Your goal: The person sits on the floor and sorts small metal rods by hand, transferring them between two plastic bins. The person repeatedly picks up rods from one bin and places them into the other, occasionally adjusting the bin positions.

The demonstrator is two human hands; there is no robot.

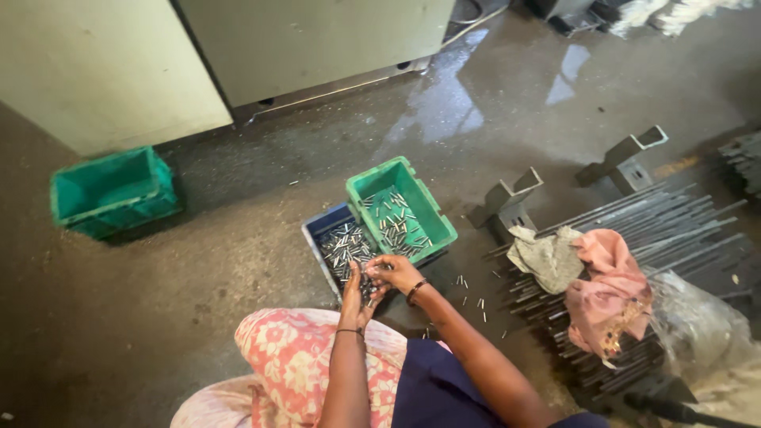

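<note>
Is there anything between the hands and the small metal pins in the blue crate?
Nothing visible does. The left hand and right hand are directly over the blue crate, already holding small metal pins.

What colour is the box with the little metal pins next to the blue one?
Green box, seen best in the head view.

**Dim floor, glare up top**

Light enters from top right: wet concrete floor [476, 103] throws pale glare patches there. Rest is dim and brownish, darkest at lower left and far right. Shadows soft, falling toward the viewer. Wide-angle bend at edges; cabinet [309, 40] lines lean. Mild softness overall, small metal pins [392, 222] not crisp.
</note>
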